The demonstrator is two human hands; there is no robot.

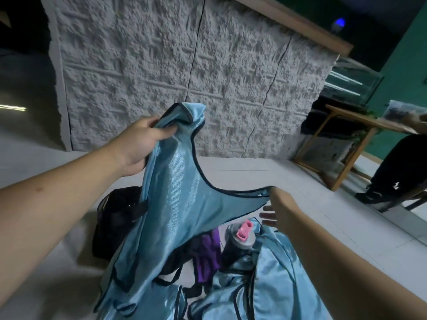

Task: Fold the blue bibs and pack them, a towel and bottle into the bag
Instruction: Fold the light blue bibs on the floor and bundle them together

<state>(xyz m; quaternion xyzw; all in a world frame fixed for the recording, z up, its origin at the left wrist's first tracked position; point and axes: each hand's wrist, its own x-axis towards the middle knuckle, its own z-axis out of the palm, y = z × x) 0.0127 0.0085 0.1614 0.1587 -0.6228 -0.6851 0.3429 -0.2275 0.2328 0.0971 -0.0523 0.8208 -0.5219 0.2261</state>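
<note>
My left hand (141, 144) grips one shoulder strap of a light blue bib (175, 199) with dark trim and holds it up in the air. The bib's other strap lies over my right hand (275, 207), whose fingers point down and look straight. More blue bibs (265, 289) lie crumpled on the floor below. Among them stands a grey bottle (240, 247) with a pink flip cap. A purple towel (208, 255) lies left of the bottle. The black bag (113, 218) sits on the floor behind the raised bib, partly hidden by it.
A rough grey stone-pattern wall (184, 65) stands ahead. A wooden side table (342, 144) is at the right. A person in black trousers (397, 172) stands at the far right edge. Pale floor tiles (288, 176) lie all around.
</note>
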